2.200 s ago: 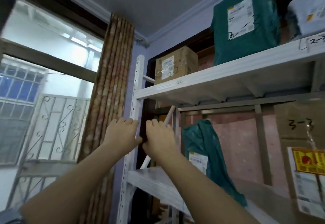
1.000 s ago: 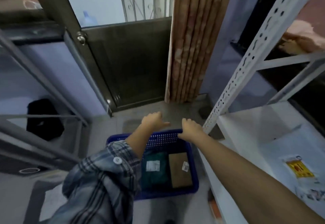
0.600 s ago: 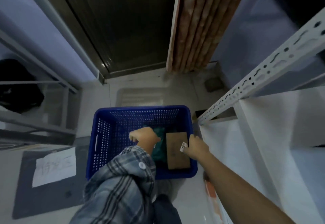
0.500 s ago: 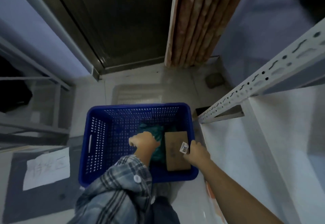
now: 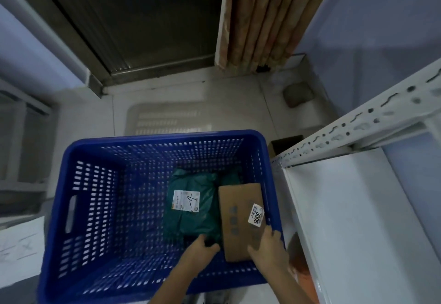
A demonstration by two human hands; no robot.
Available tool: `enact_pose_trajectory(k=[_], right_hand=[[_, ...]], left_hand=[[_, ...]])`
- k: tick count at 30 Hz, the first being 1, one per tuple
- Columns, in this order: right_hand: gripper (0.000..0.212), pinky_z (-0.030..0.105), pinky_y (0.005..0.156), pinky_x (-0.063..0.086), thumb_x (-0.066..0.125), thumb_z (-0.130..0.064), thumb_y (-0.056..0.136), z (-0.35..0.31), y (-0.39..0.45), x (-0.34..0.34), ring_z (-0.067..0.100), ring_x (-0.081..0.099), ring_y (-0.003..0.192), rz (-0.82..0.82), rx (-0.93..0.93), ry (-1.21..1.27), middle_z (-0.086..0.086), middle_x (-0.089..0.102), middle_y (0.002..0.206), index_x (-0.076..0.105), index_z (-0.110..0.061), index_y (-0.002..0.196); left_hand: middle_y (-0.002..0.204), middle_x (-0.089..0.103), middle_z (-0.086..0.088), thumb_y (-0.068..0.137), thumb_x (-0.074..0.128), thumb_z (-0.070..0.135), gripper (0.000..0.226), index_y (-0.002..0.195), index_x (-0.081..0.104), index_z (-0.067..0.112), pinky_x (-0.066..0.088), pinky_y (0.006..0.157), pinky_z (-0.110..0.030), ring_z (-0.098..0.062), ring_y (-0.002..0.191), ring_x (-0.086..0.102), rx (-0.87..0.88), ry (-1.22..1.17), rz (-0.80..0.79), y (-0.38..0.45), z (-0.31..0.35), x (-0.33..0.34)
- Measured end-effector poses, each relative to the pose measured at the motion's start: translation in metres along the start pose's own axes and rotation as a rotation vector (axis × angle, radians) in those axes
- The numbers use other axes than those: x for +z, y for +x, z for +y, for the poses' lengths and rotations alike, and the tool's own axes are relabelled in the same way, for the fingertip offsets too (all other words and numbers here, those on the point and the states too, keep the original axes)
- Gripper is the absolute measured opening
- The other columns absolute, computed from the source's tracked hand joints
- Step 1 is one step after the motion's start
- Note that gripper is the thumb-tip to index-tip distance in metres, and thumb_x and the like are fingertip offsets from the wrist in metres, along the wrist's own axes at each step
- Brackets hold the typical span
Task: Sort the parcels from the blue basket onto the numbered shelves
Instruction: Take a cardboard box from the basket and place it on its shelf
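**Both hands reaching into the blue basket at the foot of the shelving**

The blue basket (image 5: 90, 208), a perforated plastic crate, stood on the pale tiled floor (image 5: 226, 103) just left of the white shelf unit (image 5: 358, 220). Two parcels lay side by side in its right half. The green parcel (image 5: 191, 217), a soft plastic mailer, bore a white label (image 5: 186, 201) with a handwritten mark. The brown cardboard parcel (image 5: 238, 217) lay touching it on the right, close against the basket's right wall, and carried a small white sticker (image 5: 256, 215) printed "3005".

The left hand (image 5: 200, 248) was down at the near edge of the green parcel, fingers curled at that edge; whether they had actually closed on the mailer could not be told. The right hand (image 5: 268, 247) gripped the near right corner of the brown cardboard parcel, fingers bent over its top face.

Beyond the basket, a dark door (image 5: 148, 17) and a hanging patterned curtain (image 5: 262, 17) met the floor. A perforated upright post (image 5: 358, 127) of the shelf unit slanted across the right side.
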State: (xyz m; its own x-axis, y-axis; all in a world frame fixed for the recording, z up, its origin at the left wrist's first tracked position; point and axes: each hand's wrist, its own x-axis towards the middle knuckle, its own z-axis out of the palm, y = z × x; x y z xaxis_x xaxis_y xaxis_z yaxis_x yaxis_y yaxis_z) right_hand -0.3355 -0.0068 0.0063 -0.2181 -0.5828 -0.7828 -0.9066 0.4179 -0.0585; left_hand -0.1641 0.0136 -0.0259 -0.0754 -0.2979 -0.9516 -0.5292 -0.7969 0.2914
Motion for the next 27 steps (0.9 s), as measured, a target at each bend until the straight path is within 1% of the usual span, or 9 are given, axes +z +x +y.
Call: enact_pose_trajectory(k=[2,3,5,7,10,13,17,21,27], right_hand=[[0.066,0.031,0.092,0.044,0.059,-0.041,0.087,0.001,0.008,0.011,0.024,0.048,0.121,0.040,0.020,-0.030,0.009,0.037,0.136,0.027,-0.013,0.137],[0.068,0.031,0.093,0.044,0.059,-0.043,0.086,0.001,0.011,0.016,0.024,0.047,0.122,0.062,0.028,-0.054,0.009,0.037,0.136,0.025,-0.013,0.138],[0.077,0.030,0.096,0.044,0.059,-0.049,0.084,0.001,0.017,0.025,0.022,0.044,0.125,0.093,0.033,-0.109,0.007,0.036,0.137,0.021,-0.012,0.140],[0.089,0.030,0.100,0.042,0.061,-0.054,0.081,0.001,0.024,0.031,0.022,0.040,0.129,0.097,0.036,-0.125,0.007,0.033,0.141,0.013,-0.012,0.143],[0.111,0.031,0.103,0.040,0.065,-0.060,0.074,-0.002,0.034,0.040,0.022,0.036,0.133,0.088,0.032,-0.102,0.008,0.026,0.145,-0.003,-0.010,0.148],[0.128,0.035,0.107,0.036,0.065,-0.068,0.066,-0.007,0.042,0.048,0.025,0.032,0.136,0.083,0.062,-0.082,0.010,0.021,0.148,-0.015,-0.011,0.147],[0.135,0.039,0.111,0.029,0.063,-0.076,0.060,-0.017,0.047,0.055,0.031,0.025,0.139,0.078,0.133,-0.102,0.016,0.012,0.150,-0.018,-0.009,0.145],[0.139,0.041,0.111,0.025,0.062,-0.078,0.057,-0.026,0.053,0.060,0.036,0.018,0.139,0.085,0.177,-0.164,0.022,0.005,0.150,-0.021,-0.009,0.144],[0.148,0.048,0.112,0.023,0.062,-0.082,0.053,-0.044,0.066,0.065,0.041,0.009,0.140,0.014,0.304,-0.237,0.027,-0.005,0.149,-0.032,-0.009,0.141]], left_hand=[[0.143,0.041,-0.005,0.096,0.045,0.039,0.064,0.148,0.018,0.015,0.045,0.090,-0.033,-0.002,0.076,0.049,0.002,-0.054,-0.008,0.015,-0.005,0.005],[0.145,0.039,-0.005,0.096,0.045,0.038,0.063,0.149,0.017,0.015,0.045,0.092,-0.032,-0.002,0.075,0.048,-0.005,-0.076,-0.014,0.020,-0.006,0.008],[0.149,0.034,-0.005,0.097,0.043,0.038,0.063,0.149,0.016,0.016,0.041,0.094,-0.031,-0.010,0.096,0.053,-0.007,-0.108,-0.028,0.031,-0.008,0.012],[0.151,0.032,-0.004,0.097,0.044,0.037,0.064,0.150,0.013,0.017,0.039,0.100,-0.031,-0.018,0.123,0.047,-0.016,-0.155,-0.041,0.041,-0.009,0.015],[0.151,0.032,-0.004,0.096,0.046,0.034,0.066,0.150,0.013,0.017,0.036,0.107,-0.033,-0.021,0.134,0.038,0.000,-0.259,-0.049,0.053,-0.010,0.019],[0.151,0.032,-0.002,0.094,0.049,0.034,0.068,0.150,0.015,0.017,0.033,0.110,-0.033,-0.020,0.135,0.037,0.025,-0.316,-0.039,0.062,-0.012,0.023],[0.154,0.027,-0.002,0.096,0.046,0.033,0.065,0.150,0.014,0.016,0.031,0.112,-0.033,-0.021,0.138,0.031,0.053,-0.353,-0.061,0.072,-0.010,0.027],[0.152,0.030,-0.002,0.097,0.045,0.028,0.061,0.150,0.018,0.013,0.032,0.108,-0.029,-0.020,0.137,0.034,0.057,-0.420,-0.076,0.078,-0.011,0.029],[0.147,0.038,-0.003,0.098,0.044,0.026,0.053,0.146,0.027,0.012,0.035,0.095,-0.021,-0.017,0.130,0.041,0.033,-0.438,-0.084,0.086,-0.016,0.029]])
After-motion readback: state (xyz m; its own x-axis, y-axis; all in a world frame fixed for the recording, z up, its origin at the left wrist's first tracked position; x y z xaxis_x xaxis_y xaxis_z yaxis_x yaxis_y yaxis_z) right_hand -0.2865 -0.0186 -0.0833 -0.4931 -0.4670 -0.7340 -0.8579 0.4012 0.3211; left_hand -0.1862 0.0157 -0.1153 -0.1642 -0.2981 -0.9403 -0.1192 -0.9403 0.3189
